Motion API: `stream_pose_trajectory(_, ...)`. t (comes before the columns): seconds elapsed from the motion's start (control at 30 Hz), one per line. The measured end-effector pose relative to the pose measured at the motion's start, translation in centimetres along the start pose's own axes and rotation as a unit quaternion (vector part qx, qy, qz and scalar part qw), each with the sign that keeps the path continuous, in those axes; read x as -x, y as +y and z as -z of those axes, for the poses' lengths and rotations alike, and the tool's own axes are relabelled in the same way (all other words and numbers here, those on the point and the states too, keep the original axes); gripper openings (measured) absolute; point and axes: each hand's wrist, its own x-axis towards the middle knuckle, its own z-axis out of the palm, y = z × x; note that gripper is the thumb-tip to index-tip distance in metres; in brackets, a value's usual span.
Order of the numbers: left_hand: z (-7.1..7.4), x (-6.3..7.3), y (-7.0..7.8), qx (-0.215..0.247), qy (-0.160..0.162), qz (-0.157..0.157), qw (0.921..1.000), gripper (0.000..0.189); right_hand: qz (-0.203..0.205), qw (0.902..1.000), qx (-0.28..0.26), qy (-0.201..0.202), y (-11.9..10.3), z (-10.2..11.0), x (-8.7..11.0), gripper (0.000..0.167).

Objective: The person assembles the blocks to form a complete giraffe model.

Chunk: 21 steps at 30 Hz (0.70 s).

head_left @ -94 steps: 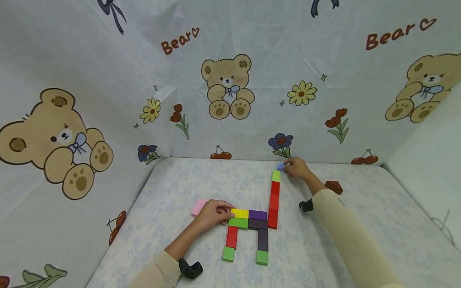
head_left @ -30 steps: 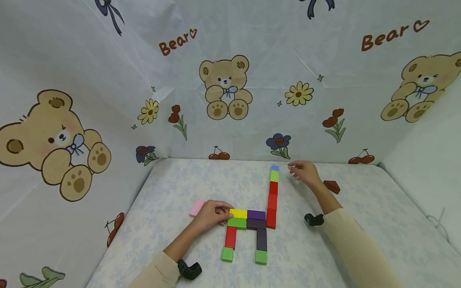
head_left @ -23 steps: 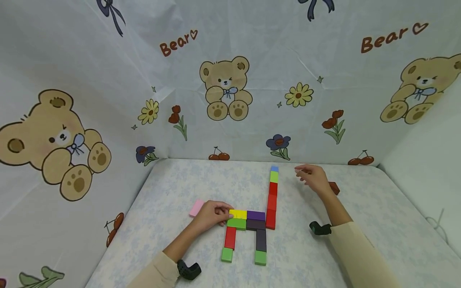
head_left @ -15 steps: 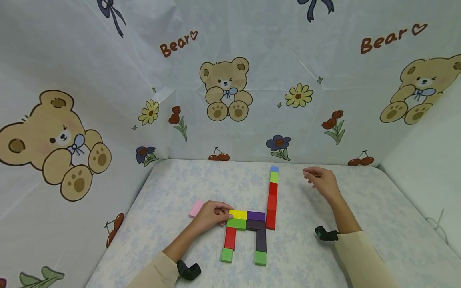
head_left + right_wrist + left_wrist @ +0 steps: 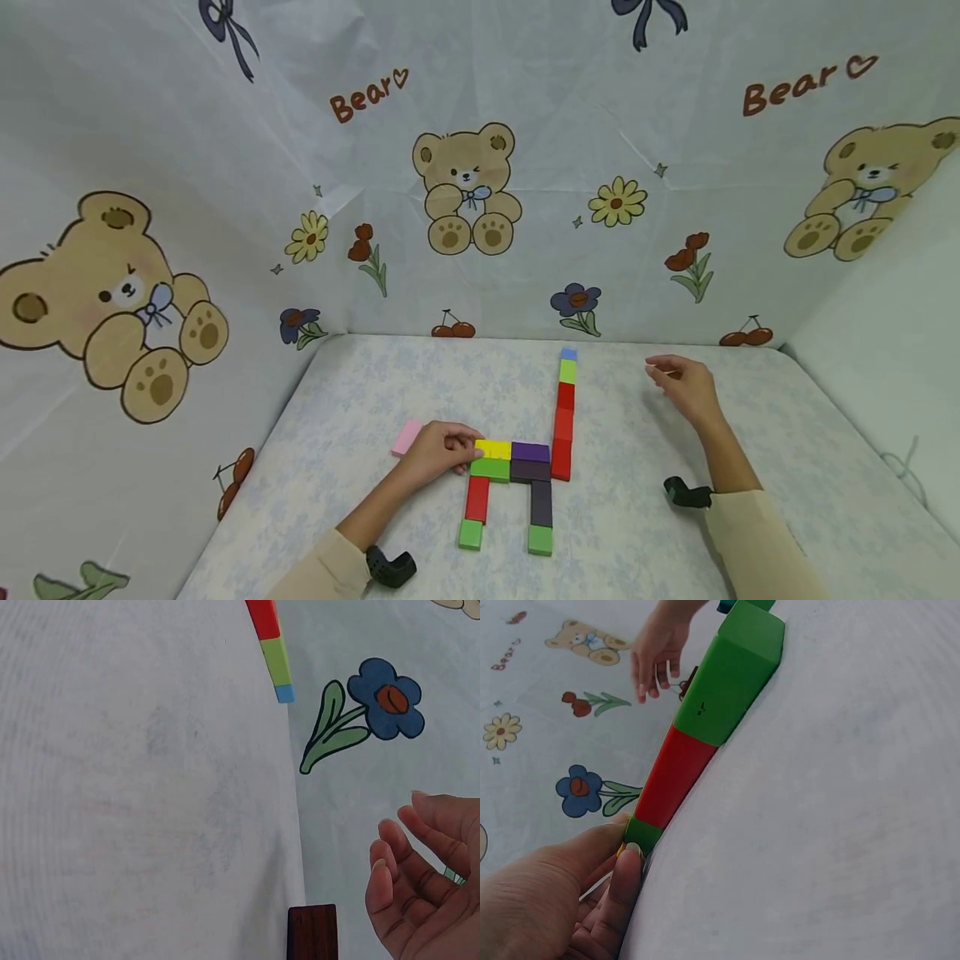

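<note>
On the table lie coloured blocks set edge to edge. My left hand point(image 5: 438, 446) pinches the left end of the yellow block point(image 5: 495, 450), thumb and index finger at its sides. In front of it is a green block point(image 5: 490, 471), with a purple block point(image 5: 530, 452) and a dark block point(image 5: 529, 472) to the right. Two legs end in green blocks point(image 5: 471, 535). A column of red blocks point(image 5: 564, 425), a light green block point(image 5: 567, 372) and a small blue block point(image 5: 569, 354) runs toward the wall. My right hand point(image 5: 686, 387) hovers right of the column, fingers loosely bent, holding nothing.
A pink block point(image 5: 407, 437) lies left of my left hand, partly covered by it. A dark brown block point(image 5: 313, 934) shows below my right hand in the right wrist view. A bear-print cloth point(image 5: 525, 167) hangs behind the table.
My right hand let go of the small blue block, now at the column's far end, and moved right and slightly nearer. The left hand stayed at the yellow block.
</note>
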Motion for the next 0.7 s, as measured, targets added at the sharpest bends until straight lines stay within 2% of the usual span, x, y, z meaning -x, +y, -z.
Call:
stream_pose_trajectory(0.17,0.2,0.0,0.0,0.003,-0.006,-0.008,0.9999,0.024,-0.014,0.9993,0.028,0.020,0.9,0.5,0.0,0.036)
stream_pose_trajectory(0.4,0.1,0.1,0.0,0.006,-0.002,-0.006,1.0000,0.024,-0.026,0.9983,0.033,0.040,2.0,1.4,0.1,0.038)
stream_pose_trajectory(0.7,0.0,0.1,-0.1,0.007,0.002,-0.008,0.9999,0.023,-0.074,0.9944,0.046,0.059,3.6,2.2,0.5,0.042)
